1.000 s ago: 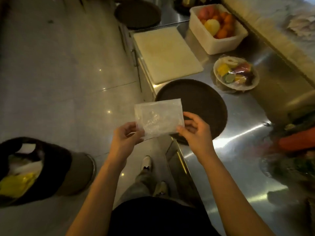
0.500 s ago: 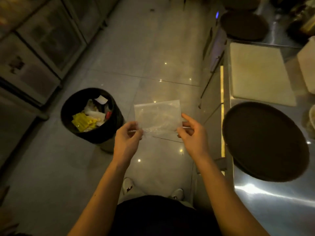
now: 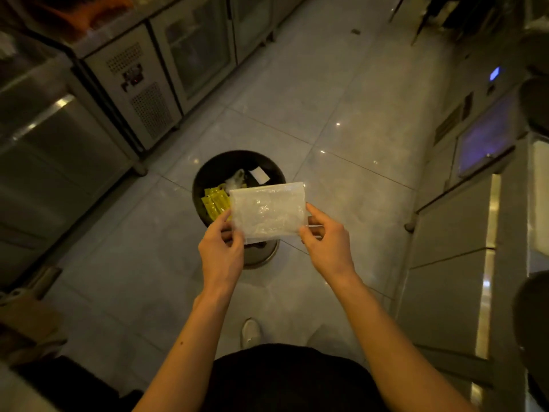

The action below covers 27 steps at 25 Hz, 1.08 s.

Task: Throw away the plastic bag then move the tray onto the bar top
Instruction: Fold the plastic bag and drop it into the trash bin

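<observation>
Item: plastic bag (image 3: pixel 269 214), clear, flat, no legible print; you hold it stretched between your left hand (image 3: pixel 221 254) and right hand (image 3: pixel 328 248), each pinching a lower corner, directly above the open bin (image 3: pixel 205 179) on the floor. Step in hand: disposal. Next: release both pinches so it drops inside. Tray (image 3: pixel 531 322): dark edge, near right, on the counter. Yellow packets (image 3: pixel 215 200) in the bin: wording unreadable.
</observation>
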Each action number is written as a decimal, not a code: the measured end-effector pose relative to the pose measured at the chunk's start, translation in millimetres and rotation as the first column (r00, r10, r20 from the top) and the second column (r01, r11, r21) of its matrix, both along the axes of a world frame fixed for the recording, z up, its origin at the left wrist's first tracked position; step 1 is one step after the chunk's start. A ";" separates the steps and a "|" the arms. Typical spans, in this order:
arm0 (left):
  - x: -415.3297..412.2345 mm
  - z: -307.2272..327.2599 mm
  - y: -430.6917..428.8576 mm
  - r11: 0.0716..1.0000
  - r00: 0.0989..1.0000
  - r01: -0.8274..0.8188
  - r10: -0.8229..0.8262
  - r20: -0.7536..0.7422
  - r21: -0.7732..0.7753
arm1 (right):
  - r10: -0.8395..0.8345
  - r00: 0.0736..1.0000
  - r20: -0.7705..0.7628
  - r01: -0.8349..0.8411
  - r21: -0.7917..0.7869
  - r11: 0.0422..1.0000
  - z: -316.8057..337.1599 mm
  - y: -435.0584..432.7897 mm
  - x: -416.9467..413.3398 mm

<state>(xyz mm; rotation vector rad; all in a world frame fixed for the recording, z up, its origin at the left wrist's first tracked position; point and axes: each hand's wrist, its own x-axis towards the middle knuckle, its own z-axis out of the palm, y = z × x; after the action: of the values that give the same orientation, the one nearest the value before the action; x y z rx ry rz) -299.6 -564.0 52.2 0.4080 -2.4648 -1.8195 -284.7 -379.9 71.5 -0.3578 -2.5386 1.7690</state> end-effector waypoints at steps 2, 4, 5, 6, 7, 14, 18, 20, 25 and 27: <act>-13.2 -5.1 -17.4 1.000 1.000 -0.021 0.021 0.019 -0.009 | 0.055 0.998 0.024 -0.055 0.018 0.998 -5.4 -16.4 -19.9; -25.0 -10.6 -26.7 0.999 0.998 -0.034 0.035 0.048 -0.021 | 0.078 0.996 0.053 -0.080 0.041 0.996 -9.5 -24.9 -38.7; -32.3 -13.5 -29.8 0.999 0.997 -0.041 0.042 0.064 -0.026 | 0.090 0.994 0.060 -0.093 0.048 0.994 -12.2 -27.8 -49.3; -41.4 -17.4 -32.1 0.998 0.996 -0.048 0.050 0.077 -0.034 | 0.108 0.992 0.067 -0.112 0.052 0.992 -16.4 -30.1 -62.3; -49.1 -21.0 -33.1 0.998 0.995 -0.051 0.054 0.088 -0.042 | 0.124 0.989 0.076 -0.129 0.056 0.990 -20.6 -31.4 -72.9; -121.2 -41.8 -21.5 0.991 0.972 -0.115 0.125 0.200 -0.063 | 0.274 0.952 0.134 -0.281 0.030 0.959 -48.1 -19.6 -159.2; -161.6 -54.0 -8.3 0.975 0.949 -0.176 0.205 0.238 -0.136 | 0.389 0.907 0.162 -0.398 0.027 0.917 -60.4 -7.9 -212.9; -174.4 -63.3 -4.9 0.968 0.939 -0.193 0.229 0.258 -0.158 | 0.421 0.888 0.185 -0.433 0.026 0.901 -65.6 -4.4 -234.0; -200.8 -70.5 6.6 0.971 0.920 -0.165 0.214 0.328 -0.172 | 0.464 0.845 0.265 -0.506 0.118 0.854 -84.0 -0.4 -268.8; -211.0 -75.0 5.2 0.976 0.913 -0.129 0.186 0.364 -0.175 | 0.457 0.831 0.316 -0.521 0.156 0.839 -93.2 -3.6 -278.0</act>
<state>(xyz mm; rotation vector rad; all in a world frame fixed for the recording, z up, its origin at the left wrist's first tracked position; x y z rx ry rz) -510.5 -558.8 -22.8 1.0031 -2.6837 -1.6059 -562.7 -383.6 -21.6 0.0976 -3.2311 1.5940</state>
